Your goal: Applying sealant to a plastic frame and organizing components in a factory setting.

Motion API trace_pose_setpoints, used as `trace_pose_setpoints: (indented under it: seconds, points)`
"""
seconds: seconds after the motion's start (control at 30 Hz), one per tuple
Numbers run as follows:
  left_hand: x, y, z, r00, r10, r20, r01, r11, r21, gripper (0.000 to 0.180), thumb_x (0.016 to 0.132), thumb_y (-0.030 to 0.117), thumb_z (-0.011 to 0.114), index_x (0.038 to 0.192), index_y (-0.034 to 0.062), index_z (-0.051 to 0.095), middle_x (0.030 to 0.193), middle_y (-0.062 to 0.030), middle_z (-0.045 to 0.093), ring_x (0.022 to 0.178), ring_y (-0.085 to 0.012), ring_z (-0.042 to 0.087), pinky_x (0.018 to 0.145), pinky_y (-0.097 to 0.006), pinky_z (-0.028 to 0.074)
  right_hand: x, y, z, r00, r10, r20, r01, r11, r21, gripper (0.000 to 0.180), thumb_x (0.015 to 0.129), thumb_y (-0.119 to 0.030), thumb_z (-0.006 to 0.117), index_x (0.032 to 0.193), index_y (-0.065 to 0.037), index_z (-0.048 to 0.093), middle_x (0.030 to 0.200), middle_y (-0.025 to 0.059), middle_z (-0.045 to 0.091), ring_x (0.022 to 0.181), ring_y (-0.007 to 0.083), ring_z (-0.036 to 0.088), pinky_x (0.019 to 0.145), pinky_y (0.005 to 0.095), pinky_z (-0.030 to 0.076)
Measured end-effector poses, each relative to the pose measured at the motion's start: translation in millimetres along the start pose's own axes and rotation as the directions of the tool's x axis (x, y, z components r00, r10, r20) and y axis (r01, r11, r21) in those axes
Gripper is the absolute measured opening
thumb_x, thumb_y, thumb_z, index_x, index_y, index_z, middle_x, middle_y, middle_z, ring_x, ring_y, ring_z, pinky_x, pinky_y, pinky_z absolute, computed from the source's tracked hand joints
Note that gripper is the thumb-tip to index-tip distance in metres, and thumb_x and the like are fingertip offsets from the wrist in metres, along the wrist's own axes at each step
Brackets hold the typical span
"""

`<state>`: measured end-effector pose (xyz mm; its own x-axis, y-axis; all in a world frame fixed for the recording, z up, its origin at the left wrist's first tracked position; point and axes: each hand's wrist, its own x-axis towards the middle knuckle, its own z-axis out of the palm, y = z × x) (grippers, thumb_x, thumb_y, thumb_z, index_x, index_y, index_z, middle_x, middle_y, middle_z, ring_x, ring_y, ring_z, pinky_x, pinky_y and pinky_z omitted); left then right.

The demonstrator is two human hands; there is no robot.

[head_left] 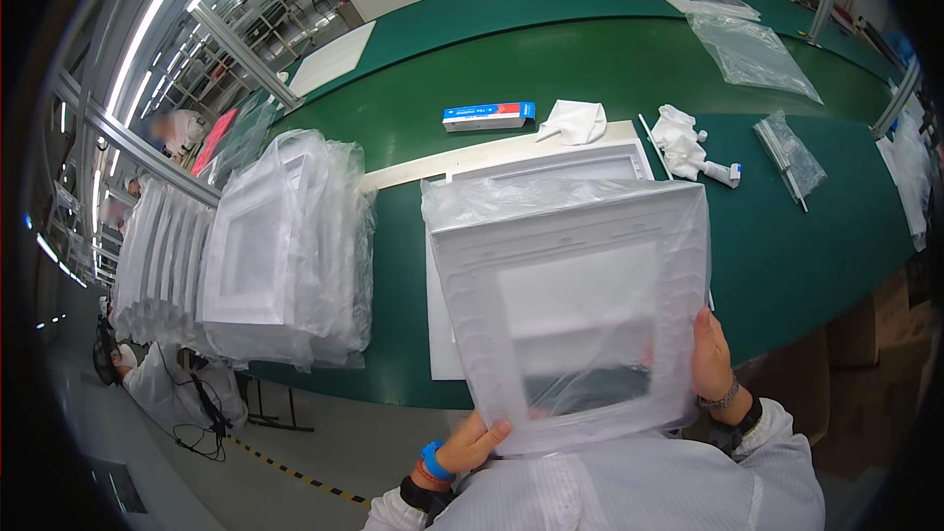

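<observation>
Between my two hands a white rectangular frame (470, 305) in a clear plastic bag is held up, tilted, over the bench's near edge. My left hand (474, 444) grips its lower left corner, thumb on the front face. My right hand (710, 359) is closed round its right edge, low down; the fingers behind are hidden. Through the frame's opening the bench edge shows blurred by the film. Behind it, another white frame (629, 165) lies on the bench, mostly covered by the held one. A white sheet (444, 339) shows beneath, at the left.
Bagged white frames (295, 265) stand stacked upright at the left. Beyond the held frame lie a blue and red box (489, 117), white cloths (575, 122) and a small tube (723, 174). At the right is a bagged rod-like part (787, 159); farther back, a clear plastic bag (752, 57).
</observation>
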<state>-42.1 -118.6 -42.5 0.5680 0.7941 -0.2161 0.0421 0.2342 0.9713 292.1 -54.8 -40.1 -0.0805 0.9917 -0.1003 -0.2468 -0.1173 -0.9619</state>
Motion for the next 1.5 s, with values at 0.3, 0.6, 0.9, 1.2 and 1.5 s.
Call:
trace_pose_setpoints:
  seconds: [0.3,0.6,0.9,1.2,1.5]
  points:
    - [-25.8,-37.7,2.7,0.977,-0.191,0.097,0.197,0.979,-0.057,0.056,0.094,0.022,0.05,0.138,-0.0013,0.024,0.13,-0.0125,0.042,0.121,-0.0198,0.038,0.102,-0.031,0.029,-40.3,28.4,-4.1,0.989,0.136,-0.066,-0.132,0.989,0.068,0.05,0.096,-0.048,0.033,0.111,-0.002,0.043,0.081,0.0161,0.061,0.066,0.0252,0.063,0.06,0.0388,0.054]
    - [-17.0,-44.9,0.0,0.973,0.213,-0.091,-0.209,0.977,0.044,0.036,0.096,0.019,0.047,0.126,-0.0012,0.043,0.112,-0.0132,0.055,0.107,-0.0172,0.051,0.093,-0.03,0.04,-65.0,43.8,-17.4,0.985,0.125,-0.123,-0.15,0.963,-0.223,0.056,0.096,-0.037,0.04,0.133,0.005,0.032,0.127,0.0178,0.045,0.113,0.028,0.045,0.095,0.0381,0.036]
    - [-17.9,20.8,-62.3,0.982,0.04,-0.182,-0.065,0.989,-0.133,0.022,0.095,0.022,0.051,0.106,0.0026,0.051,0.074,-0.0037,0.059,0.063,-0.0082,0.056,0.062,-0.023,0.047,-16.8,-49.1,28.4,0.961,-0.104,-0.257,0.076,0.99,-0.115,0.049,0.097,-0.029,0.037,0.13,0.008,0.037,0.13,0.0204,0.044,0.116,0.03,0.044,0.099,0.0381,0.034]
    - [55.7,43.3,-38.5,0.916,0.393,0.082,-0.397,0.855,0.335,0.077,0.073,0.039,0.076,0.131,0.0025,0.041,0.134,-0.012,0.041,0.127,-0.0217,0.035,0.097,-0.034,0.04,37.6,-39.5,95.8,0.873,-0.488,-0.009,0.482,0.865,-0.139,0.048,0.096,-0.031,0.039,0.129,0.004,0.038,0.121,0.0177,0.05,0.109,0.0268,0.051,0.094,0.0376,0.04]
    - [107.6,82.1,-7.9,0.793,0.337,-0.508,-0.481,0.857,-0.183,0.051,0.09,0.036,0.057,0.118,-0.0041,0.043,0.085,-0.0091,0.061,0.06,-0.0124,0.061,0.054,-0.024,0.052,58.6,-35.3,135.4,0.908,-0.392,-0.145,0.412,0.899,0.151,0.061,0.094,-0.04,0.044,0.136,0.003,0.03,0.135,0.015,0.04,0.117,0.027,0.045,0.099,0.0373,0.036]
